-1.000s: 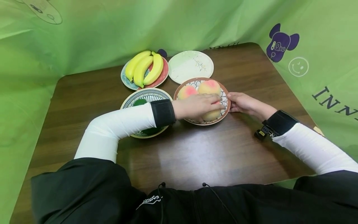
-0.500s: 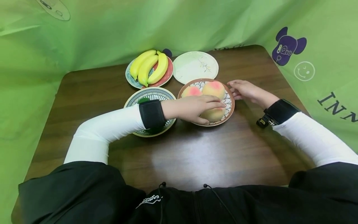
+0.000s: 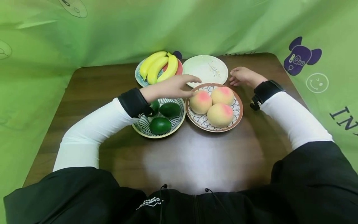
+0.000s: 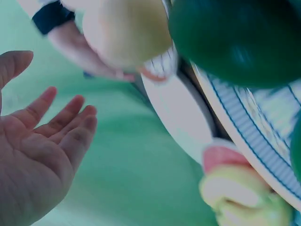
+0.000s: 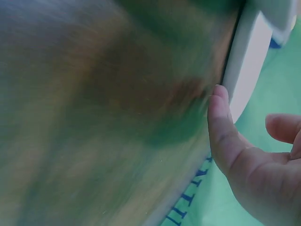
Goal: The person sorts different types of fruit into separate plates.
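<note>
My left hand (image 3: 180, 84) hovers open above the gap between the avocado plate (image 3: 139, 128) and the empty white plate (image 3: 205, 69), fingers stretched toward the white plate's near rim; it holds nothing. The left wrist view shows the bare palm (image 4: 42, 141) with straight fingers. My right hand (image 3: 241, 76) sits by the white plate's right edge with loosely curled fingers, holding nothing; its thumb (image 5: 220, 127) lies close to the plate rim (image 5: 247, 70). Three peaches (image 3: 213, 104) lie untouched on the patterned plate (image 3: 237, 116).
A bunch of bananas (image 3: 158, 67) fills a plate at the back left. Three avocados (image 3: 160, 124) lie on the striped plate. The dark wooden table (image 3: 195, 155) has bare room in front. Green cloth (image 3: 42, 62) walls it on three sides.
My left hand lifted off the front peach and moved back and left toward the white plate. My right hand left the peach plate's rim and went farther back beside the white plate.
</note>
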